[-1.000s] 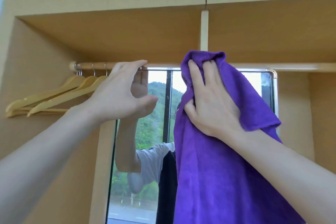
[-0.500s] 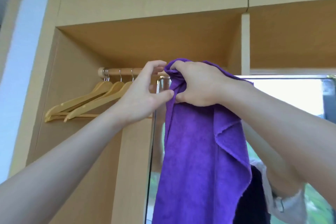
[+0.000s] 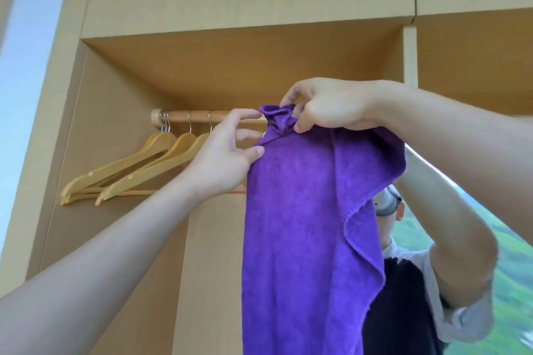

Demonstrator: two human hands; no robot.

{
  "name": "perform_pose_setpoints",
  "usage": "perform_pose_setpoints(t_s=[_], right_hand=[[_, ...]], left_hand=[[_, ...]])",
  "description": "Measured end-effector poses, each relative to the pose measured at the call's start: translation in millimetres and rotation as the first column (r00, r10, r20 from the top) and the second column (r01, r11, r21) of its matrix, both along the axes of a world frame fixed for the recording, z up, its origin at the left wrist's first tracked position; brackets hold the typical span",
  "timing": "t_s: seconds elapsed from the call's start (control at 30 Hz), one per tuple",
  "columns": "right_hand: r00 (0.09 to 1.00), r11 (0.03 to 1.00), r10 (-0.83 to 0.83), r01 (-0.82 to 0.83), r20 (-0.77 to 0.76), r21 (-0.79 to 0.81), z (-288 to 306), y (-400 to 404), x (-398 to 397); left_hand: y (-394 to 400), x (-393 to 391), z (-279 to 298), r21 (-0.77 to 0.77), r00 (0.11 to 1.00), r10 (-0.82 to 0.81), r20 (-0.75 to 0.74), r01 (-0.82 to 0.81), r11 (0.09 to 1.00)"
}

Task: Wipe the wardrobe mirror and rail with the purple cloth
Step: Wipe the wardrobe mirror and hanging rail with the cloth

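Both hands raised at the wardrobe rail (image 3: 184, 117), purple cloth (image 3: 305, 225) bunched at its top edge and hanging long in front of the mirror (image 3: 490, 225). Right hand (image 3: 334, 106) pinching the gathered top of the cloth between thumb and fingers, just at rail height; left hand (image 3: 227, 150) pinching the cloth's left edge just below, thumb pressed to the fabric, other fingers loosely spread toward the rail. Wooden hangers (image 3: 150, 164) grouped at the rail's left end, near the left hand but apart from the cloth. Step judged: wrapping the cloth around the rail for wiping. Recommended: fold the gathered end over the rail, close one grip fully around it, slide along in one steady pass. Shift the hangers aside first, or stop short of their hooks. Loose tail likely to snag on hangers; worth gathering up.
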State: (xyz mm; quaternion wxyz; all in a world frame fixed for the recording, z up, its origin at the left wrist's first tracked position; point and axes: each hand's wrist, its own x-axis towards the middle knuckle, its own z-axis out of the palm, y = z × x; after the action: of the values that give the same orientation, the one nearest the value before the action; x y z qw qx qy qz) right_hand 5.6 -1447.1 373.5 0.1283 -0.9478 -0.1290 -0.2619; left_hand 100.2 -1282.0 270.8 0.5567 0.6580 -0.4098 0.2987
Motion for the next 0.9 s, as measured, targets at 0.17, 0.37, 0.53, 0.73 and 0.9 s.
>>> perform_pose_setpoints(t_s=[0.17,0.37,0.53,0.73,0.9], right_hand=[[0.998,0.999,-0.038,0.038,0.049,0.008,1,-4,9],[0.995,0.987,-0.096,0.095,-0.005,-0.127,-4,4,9],[0.987,0.981,-0.107,0.125,0.122,-0.149,-8,9,6],[0.717,0.858,-0.263,0.480,0.645,-0.184,-41,-29,-10],[0.617,0.805,-0.230,0.555,0.753,-0.208,-83,-56,-21]], left_hand=[[18,14,5,-0.163,0.996,0.019,-0.086,-0.033,0.986],[9,20,2,-0.027,0.936,0.346,-0.060,-0.348,0.937],[-15,-2,-2,0.065,0.994,0.007,0.107,-0.014,0.998],[-52,-1,-8,-0.016,0.979,0.143,0.147,-0.142,0.990],[-61,5,-21,-0.238,0.997,0.036,0.071,-0.019,0.971]])
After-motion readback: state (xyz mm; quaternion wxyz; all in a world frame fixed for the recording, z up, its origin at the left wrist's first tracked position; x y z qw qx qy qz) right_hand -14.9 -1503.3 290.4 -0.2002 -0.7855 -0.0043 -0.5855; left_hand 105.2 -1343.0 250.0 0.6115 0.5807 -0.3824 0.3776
